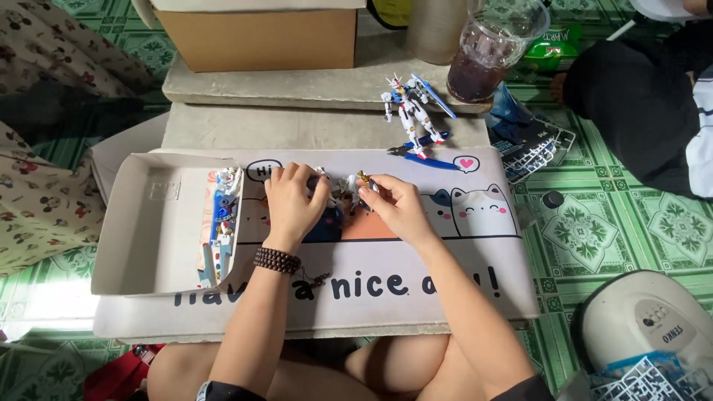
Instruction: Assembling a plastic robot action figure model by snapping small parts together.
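Both hands meet over the pale cartoon-cat desk mat on the low bench: the left hand curls closed around a small white-and-dark plastic model part, and the right hand pinches a tiny gold-coloured piece against it with narrowed fingertips. Too much squeeze could snap a thin peg, or the gold piece could spring loose and vanish onto the green patterned floor. The finished white-and-blue robot figure stands near the clear plastic cup of dark drink; a stray elbow could topple either.

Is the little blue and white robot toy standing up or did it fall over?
Standing up. The robot toy is upright on its own feet on the stone slab, beside the plastic cup, and neither hand touches it.
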